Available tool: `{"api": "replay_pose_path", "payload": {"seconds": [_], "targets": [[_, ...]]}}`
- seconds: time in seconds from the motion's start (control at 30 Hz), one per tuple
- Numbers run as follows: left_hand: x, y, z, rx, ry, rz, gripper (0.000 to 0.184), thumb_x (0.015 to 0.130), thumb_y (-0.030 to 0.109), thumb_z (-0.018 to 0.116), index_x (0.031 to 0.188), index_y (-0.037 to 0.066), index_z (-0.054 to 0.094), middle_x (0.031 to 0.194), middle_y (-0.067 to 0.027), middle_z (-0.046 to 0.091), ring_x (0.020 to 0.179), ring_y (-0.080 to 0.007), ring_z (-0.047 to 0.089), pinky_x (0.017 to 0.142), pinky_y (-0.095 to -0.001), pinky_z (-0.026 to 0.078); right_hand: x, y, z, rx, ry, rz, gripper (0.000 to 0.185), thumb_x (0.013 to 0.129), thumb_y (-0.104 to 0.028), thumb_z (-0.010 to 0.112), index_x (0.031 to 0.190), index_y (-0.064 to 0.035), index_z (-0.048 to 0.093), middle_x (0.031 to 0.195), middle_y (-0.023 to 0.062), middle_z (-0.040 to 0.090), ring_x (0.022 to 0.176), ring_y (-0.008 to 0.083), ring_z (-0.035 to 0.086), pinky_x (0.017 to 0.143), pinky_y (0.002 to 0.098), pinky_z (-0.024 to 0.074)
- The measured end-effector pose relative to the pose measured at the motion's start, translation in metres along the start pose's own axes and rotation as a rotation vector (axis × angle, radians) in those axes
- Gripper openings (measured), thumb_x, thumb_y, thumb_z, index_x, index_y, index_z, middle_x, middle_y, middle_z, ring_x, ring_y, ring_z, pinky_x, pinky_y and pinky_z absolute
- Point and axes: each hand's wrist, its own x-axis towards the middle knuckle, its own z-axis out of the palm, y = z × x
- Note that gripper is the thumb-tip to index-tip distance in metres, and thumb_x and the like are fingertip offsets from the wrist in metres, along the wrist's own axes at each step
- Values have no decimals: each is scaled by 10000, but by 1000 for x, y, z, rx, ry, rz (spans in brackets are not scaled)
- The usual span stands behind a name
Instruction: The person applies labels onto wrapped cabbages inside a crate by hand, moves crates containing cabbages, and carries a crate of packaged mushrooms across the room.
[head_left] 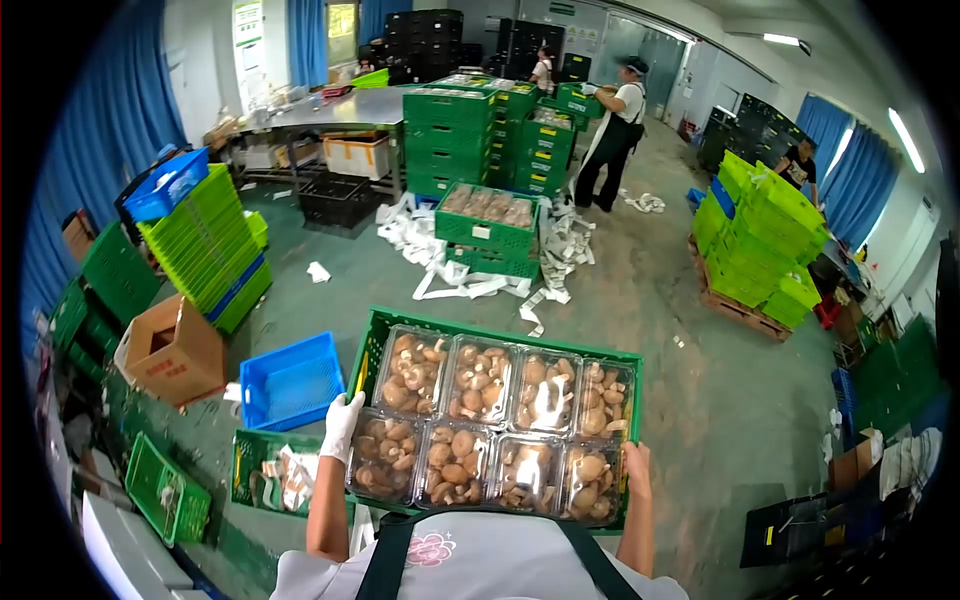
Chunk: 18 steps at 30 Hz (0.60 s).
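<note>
A green plastic crate [505, 334] is held level in front of my body. Inside it, clear plastic boxes of mushrooms [480, 380] lie in two rows. My left hand [341, 428], in a white glove, grips the crate's left side. Around the right side my bare right hand [637, 468] is closed, its fingers partly hidden by the rim. Ahead on the floor, another green crate of packed mushrooms [487, 207] rests on top of a similar crate, with crumpled white paper strips [410, 240] about it.
Tall stacks of green crates [448, 135] stand ahead, a person [612, 130] beside them. Lime crates fill a pallet [735, 300] at right. On the left are a lime crate stack [205, 245], a cardboard box [175, 350], a blue basket [292, 380] and a green crate with paper scraps [245, 470].
</note>
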Motion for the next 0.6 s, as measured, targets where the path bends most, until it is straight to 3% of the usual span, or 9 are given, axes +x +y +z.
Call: {"api": "replay_pose_path", "payload": {"seconds": [0.1,0.13,0.17,0.23,0.4,0.43,0.47,0.5,0.6], "targets": [[43,41,20,13,-71,-6,429,768,345,571,965,-36,569,789,-124,614,732,-203,576,676,-297,427,32,-15,12,-11,44,57,128,730,-121,479,625,-82,417,497,-34,376,384,72,348,370,236,268],[58,52,30,75,-18,3,446,775,343,566,991,-47,556,847,-145,612,793,-217,577,713,-302,423,43,-26,18,19,35,57,129,731,-117,479,625,-85,412,498,-35,372,385,70,345,371,235,267],[69,63,37,46,-108,-47,480,775,348,568,1028,-58,537,911,-169,605,857,-233,573,753,-305,417,57,-35,21,44,30,54,131,732,-113,479,624,-88,407,499,-36,369,386,68,341,371,234,265],[100,69,55,82,-77,-38,487,776,341,569,1042,-65,530,940,-176,603,881,-237,573,766,-305,417,89,-38,32,45,42,84,128,733,-109,476,624,-87,414,496,-36,371,384,66,342,367,237,264],[202,65,111,57,-31,-32,473,776,336,570,1030,-61,538,928,-165,607,865,-230,574,756,-305,419,187,-80,74,31,49,46,122,730,-105,484,619,-89,435,490,-40,376,377,64,348,355,237,260],[221,71,125,54,30,-11,465,775,333,570,1023,-59,543,914,-158,611,850,-224,577,746,-304,421,216,-78,82,31,50,41,122,730,-105,484,619,-89,435,490,-40,376,377,64,348,355,237,260],[219,104,124,-22,-101,-47,459,769,332,576,1020,-53,549,882,-147,616,814,-209,580,725,-299,427,253,-65,92,4,38,-17,121,731,-107,484,620,-90,438,492,-42,381,379,64,352,355,235,261],[237,94,137,-34,-21,-33,446,767,324,578,1011,-48,555,857,-133,619,782,-196,580,705,-293,430,284,-62,98,-23,25,-75,120,733,-108,483,622,-92,441,494,-43,386,380,63,355,355,234,263],[288,102,157,45,61,-140,456,774,334,574,1024,-47,550,881,-144,616,817,-210,575,741,-290,420,334,-128,123,25,-56,-50,126,736,-121,485,615,-96,458,478,-43,402,370,62,372,348,225,272]]}}
